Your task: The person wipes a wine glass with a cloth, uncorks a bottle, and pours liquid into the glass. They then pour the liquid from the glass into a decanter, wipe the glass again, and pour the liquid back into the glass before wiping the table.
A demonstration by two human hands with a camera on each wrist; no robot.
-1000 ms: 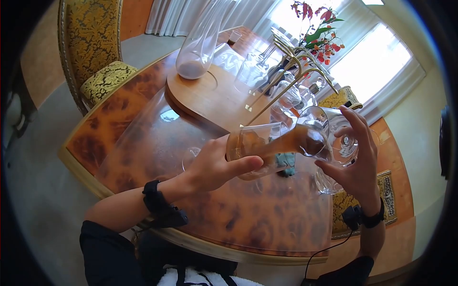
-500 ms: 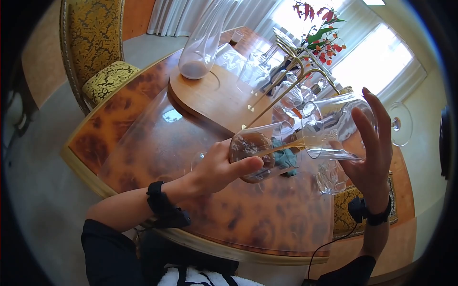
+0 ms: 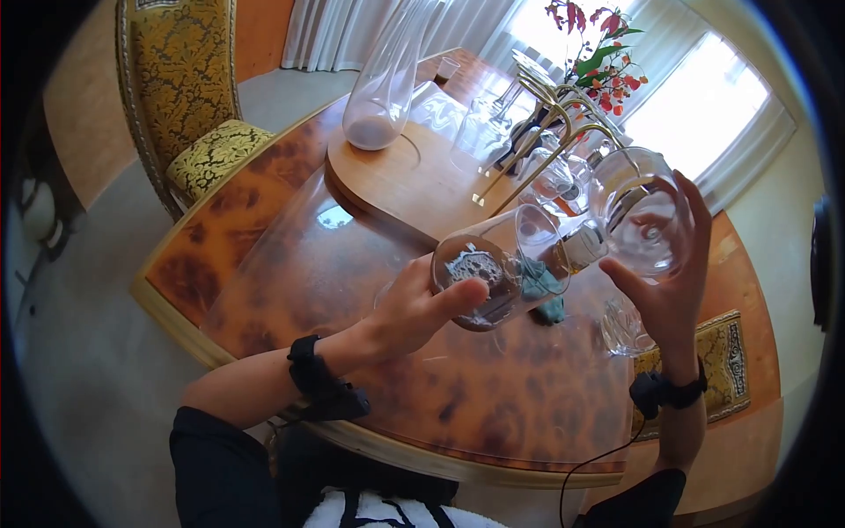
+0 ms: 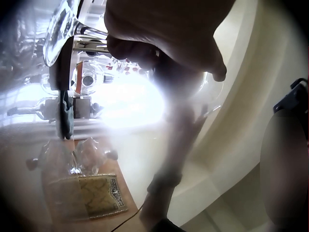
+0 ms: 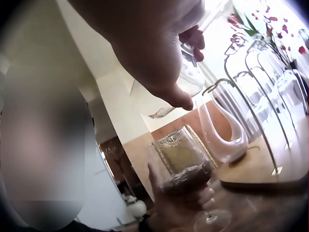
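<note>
My left hand (image 3: 414, 308) grips the bowl of a wine glass (image 3: 550, 224), thumb across its side. Brown liquid (image 3: 475, 273) with pale foam on top lies in that glass, which leans to the right. In the right wrist view, its round foot (image 5: 212, 221) shows below the hand. Slightly higher and to the right, my right hand (image 3: 673, 290) holds a second wine glass (image 3: 634, 189) by its bowl, thumb below and fingers behind. Its walls look clear, and no stream runs between the two glasses.
A tall curved glass decanter (image 3: 374, 114) with some liquid stands on a round-ended wooden board (image 3: 370, 194). Gold curved rods (image 3: 528, 176) rise from it. Behind the glasses lie a teal cloth-like thing (image 3: 546, 304) and clear glassware (image 3: 625, 326). Red flowers (image 3: 607, 84) stand farther back.
Brown liquid was pouring from the right glass into the left one; the stream thinned and has stopped. The right glass has tipped back up, and the left glass is fuller, with foam.
</note>
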